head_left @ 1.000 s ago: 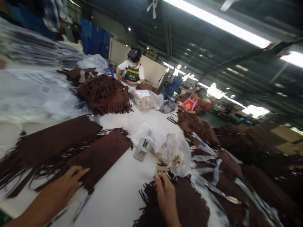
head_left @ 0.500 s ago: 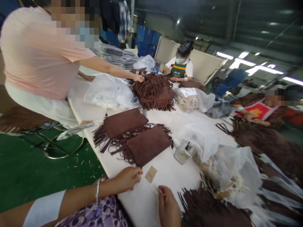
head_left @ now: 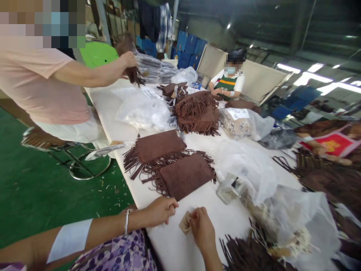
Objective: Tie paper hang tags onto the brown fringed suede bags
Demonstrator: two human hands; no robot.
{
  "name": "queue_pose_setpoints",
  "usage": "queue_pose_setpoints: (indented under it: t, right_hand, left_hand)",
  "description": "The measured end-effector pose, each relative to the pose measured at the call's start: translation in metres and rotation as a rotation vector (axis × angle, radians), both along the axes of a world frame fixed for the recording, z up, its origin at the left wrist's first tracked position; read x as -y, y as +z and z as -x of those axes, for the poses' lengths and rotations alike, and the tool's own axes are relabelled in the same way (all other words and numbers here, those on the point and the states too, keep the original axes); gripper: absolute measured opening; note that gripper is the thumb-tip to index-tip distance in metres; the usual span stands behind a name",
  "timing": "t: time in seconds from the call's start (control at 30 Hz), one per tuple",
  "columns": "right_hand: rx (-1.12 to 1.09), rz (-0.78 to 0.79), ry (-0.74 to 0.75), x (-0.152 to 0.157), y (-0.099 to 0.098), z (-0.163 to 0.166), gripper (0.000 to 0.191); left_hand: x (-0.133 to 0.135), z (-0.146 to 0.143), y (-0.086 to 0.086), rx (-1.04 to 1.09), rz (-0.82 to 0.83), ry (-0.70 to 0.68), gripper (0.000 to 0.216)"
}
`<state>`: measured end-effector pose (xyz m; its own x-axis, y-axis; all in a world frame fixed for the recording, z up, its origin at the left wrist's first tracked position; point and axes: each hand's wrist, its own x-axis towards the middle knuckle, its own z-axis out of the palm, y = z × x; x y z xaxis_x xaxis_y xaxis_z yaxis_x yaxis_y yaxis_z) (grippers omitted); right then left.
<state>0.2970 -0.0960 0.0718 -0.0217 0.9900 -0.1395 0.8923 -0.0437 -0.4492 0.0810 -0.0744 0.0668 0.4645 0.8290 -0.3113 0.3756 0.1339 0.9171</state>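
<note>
Fingertips (head_left: 193, 218) of the right hand (head_left: 202, 230) are clamped on a small tan tag (head_left: 184, 224), which sticks out at their 9 o'clock, just over the white table (head_left: 169, 246). At the tag's 10 o'clock, the left hand (head_left: 159, 211) rests on the table with its fingers bunched together; whether they grip anything cannot be told. A brown fringed piece (head_left: 187, 175) lies at 12 o'clock, near both hands. Far off at 11 o'clock, a co-worker's hand (head_left: 128, 60) lifts brown fringe.

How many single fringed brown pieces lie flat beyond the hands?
2: one fringed piece by the table's left edge, another nearer the left hand; more may hide in the pile behind.
</note>
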Motion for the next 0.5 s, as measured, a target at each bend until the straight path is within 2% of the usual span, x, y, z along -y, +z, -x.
queue_pose_setpoints:
  t: [0.07,0.17,0.23,0.3,0.43,0.47,0.5]
  right_hand:
    - [-0.025,0.002,0.009,0.006,0.001,0.001,0.013]
    - [-0.095,-0.021,0.048,0.015,0.003,0.002,0.045]
    - [-0.118,-0.018,0.069,0.019,0.004,0.002,0.055]
    - [-0.141,-0.004,0.060,0.020,0.003,0.000,0.045]
    - [-0.286,0.037,-0.031,0.015,0.005,-0.005,0.008]
    - [-0.322,0.054,-0.048,0.014,0.008,-0.005,0.003]
    - [-0.375,0.071,-0.067,0.013,0.011,-0.005,0.009]
  left_hand:
    - [0.001,-0.006,0.010,-0.079,-0.126,-0.037,0.032]
    - [0.003,-0.014,0.025,-0.205,-0.310,-0.106,0.031]
    - [0.003,-0.016,0.030,-0.246,-0.345,-0.135,0.029]
    - [0.003,-0.016,0.030,-0.257,-0.334,-0.149,0.029]
    - [0.003,-0.011,0.021,-0.189,-0.263,-0.091,0.033]
    - [0.003,-0.010,0.018,-0.137,-0.230,-0.061,0.037]
    - [0.003,-0.011,0.017,-0.069,-0.188,-0.035,0.044]
